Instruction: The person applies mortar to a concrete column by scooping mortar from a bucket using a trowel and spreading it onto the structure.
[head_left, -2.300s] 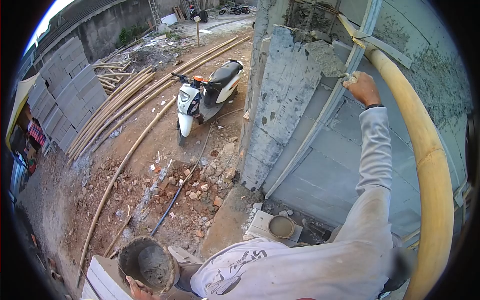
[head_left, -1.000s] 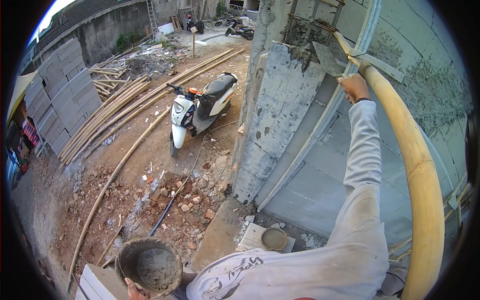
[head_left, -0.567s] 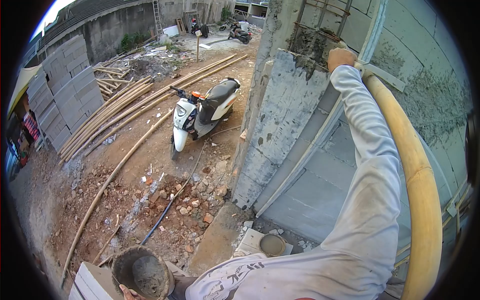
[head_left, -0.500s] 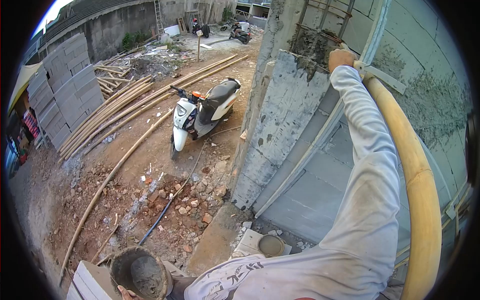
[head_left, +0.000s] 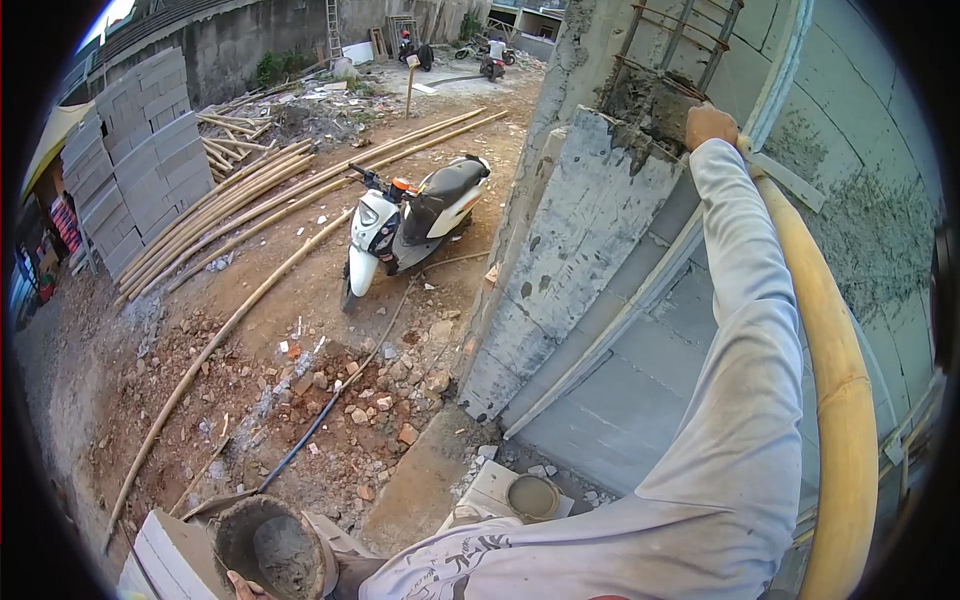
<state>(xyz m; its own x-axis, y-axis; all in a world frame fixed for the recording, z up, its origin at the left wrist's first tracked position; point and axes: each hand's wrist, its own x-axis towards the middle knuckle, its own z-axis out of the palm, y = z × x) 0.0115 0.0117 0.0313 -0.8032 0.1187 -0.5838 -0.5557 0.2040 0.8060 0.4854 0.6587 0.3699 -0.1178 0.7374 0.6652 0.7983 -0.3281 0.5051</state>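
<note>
My right hand reaches up to the top of a concrete column form, fist closed, beside wet mortar and rusty rebar. Whatever it grips is hidden behind the fingers. A grey form board, stained with mortar, faces the column below it. A thick bamboo pole rises past my right sleeve, its upper end close to that hand. At the bottom left, my left hand grips the rim of a bucket holding grey mortar. Only its fingers show.
A white scooter stands on the dirt. Bamboo poles lie behind it, near stacked light blocks. Broken bricks and a blue hose litter the ground. A second mortar container sits below the block wall.
The view has shifted slightly, so the column and scooter appear farther right. My right hand stays at the column top with its fist closed, and my left hand remains on the bucket.
</note>
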